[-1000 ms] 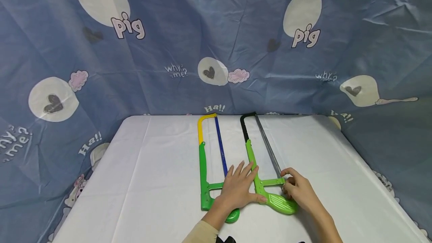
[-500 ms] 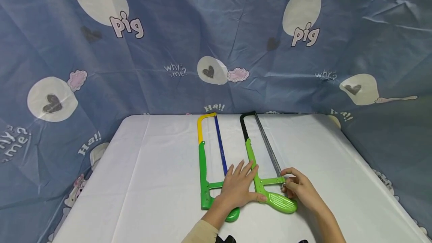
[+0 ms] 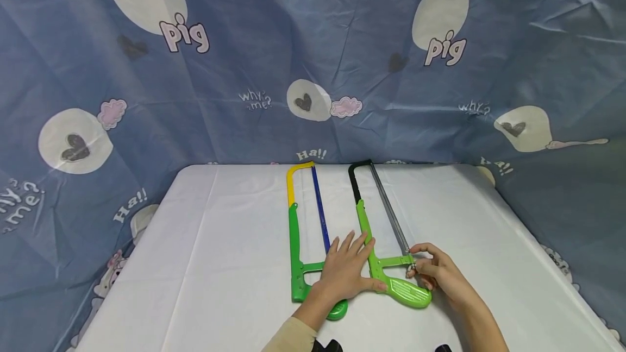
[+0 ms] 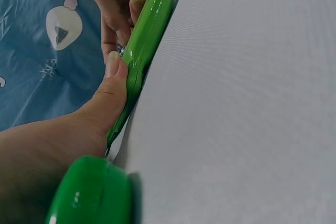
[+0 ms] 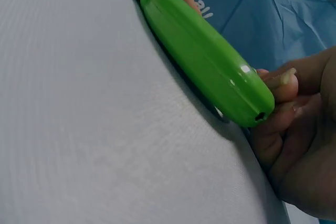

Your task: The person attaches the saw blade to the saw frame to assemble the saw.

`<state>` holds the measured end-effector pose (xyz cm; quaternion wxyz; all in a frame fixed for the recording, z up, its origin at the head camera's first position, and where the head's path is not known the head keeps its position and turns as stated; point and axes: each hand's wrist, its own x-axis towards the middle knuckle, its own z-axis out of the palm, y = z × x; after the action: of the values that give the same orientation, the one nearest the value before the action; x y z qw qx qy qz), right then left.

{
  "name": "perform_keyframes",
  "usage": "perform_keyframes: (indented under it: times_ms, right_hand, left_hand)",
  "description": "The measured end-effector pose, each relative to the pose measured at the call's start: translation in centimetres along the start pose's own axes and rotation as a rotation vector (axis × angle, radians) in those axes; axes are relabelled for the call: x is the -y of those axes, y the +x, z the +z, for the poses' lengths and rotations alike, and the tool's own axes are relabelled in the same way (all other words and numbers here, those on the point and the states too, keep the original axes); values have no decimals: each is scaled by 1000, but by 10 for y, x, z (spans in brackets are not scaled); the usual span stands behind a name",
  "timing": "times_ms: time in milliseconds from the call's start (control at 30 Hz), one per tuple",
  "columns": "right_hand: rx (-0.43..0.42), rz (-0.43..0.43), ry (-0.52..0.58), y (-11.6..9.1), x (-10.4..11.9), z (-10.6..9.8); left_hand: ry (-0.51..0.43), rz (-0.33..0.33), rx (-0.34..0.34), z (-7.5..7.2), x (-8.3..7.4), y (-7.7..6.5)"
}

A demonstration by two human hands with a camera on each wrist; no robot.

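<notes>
Two hacksaws lie side by side on the white table. The light green hacksaw [image 3: 407,293] has a black front frame and a grey blade [image 3: 388,205]. My left hand [image 3: 342,273] rests on it with fingers spread, the fingertips on its frame and the thumb by its handle. My right hand [image 3: 442,273] is at the blade's near end, its thumb and fingers curled at the small metal wing nut [image 3: 411,268]. The darker green hacksaw [image 3: 295,254], with yellow front and blue blade, lies partly under my left hand and wrist. In the right wrist view the light green handle [image 5: 205,51] hides the wing nut.
The white-covered table [image 3: 235,243] stretches to both sides of the saws. Behind it hangs a blue printed cloth [image 3: 220,80], which also drops along the table's sides. Small black objects [image 3: 334,345] show at the bottom edge of the head view.
My right hand's fingers have shifted and opened slightly around the wing nut, which now shows more clearly. My left hand and both hacksaws have stayed in place.
</notes>
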<state>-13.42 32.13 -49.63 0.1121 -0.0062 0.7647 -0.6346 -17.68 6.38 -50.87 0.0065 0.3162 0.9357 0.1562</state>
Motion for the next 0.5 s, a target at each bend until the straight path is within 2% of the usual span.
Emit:
perform_keyframes:
  times_ms: [167,500]
  right_hand:
    - [39,-46,0,1,-1,-2]
    - [9,10,2,2,-1,-1]
  left_hand:
    - [-7,-8,-3,0,0,1]
    - [-6,-7,1,1,1,1]
